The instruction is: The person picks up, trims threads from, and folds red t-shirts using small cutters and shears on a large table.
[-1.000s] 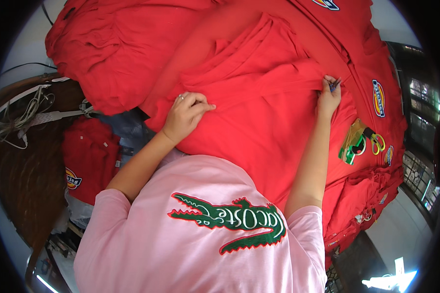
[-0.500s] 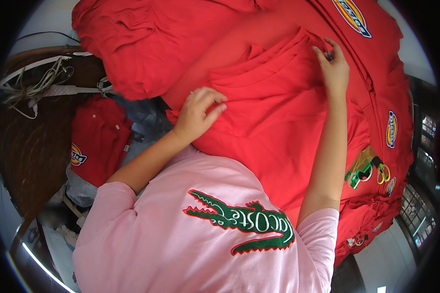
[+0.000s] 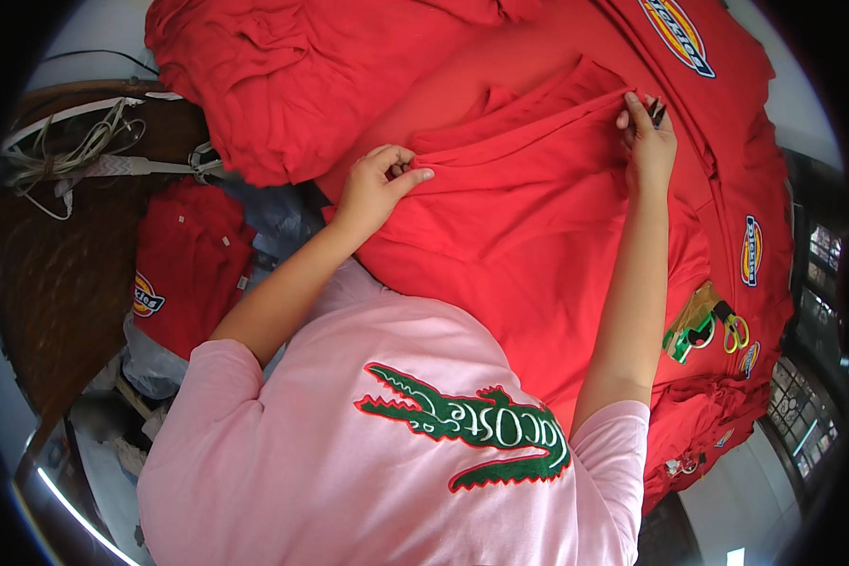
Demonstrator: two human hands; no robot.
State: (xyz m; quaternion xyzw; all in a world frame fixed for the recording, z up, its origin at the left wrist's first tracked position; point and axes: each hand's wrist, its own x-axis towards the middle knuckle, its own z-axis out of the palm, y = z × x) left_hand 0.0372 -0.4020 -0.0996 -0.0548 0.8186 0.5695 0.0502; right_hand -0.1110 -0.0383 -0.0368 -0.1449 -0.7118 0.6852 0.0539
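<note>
A red shirt point(image 3: 528, 226) lies in loose folds in front of me, its upper edge stretched between my two hands. My left hand point(image 3: 377, 189) pinches that edge at its left end between thumb and fingers. At the far right end, my right hand point(image 3: 649, 146) grips the same edge with thumb and forefinger. A small dark tool point(image 3: 657, 114), perhaps thread snips, pokes out of the right hand; most of it is hidden by the fingers.
Crumpled red garments point(image 3: 245, 85) are heaped at the far left. More red cloth with patches point(image 3: 751, 250) spreads along the right, bearing yellow-handled scissors point(image 3: 736, 330) and a green-yellow packet point(image 3: 693, 325). Tangled white cables point(image 3: 85, 156) and a folded red garment point(image 3: 184, 264) sit left.
Both hands have closed on the shirt's edge, which now runs straighter between them. The left hand has shifted slightly up; the right hand has turned and come slightly nearer.
</note>
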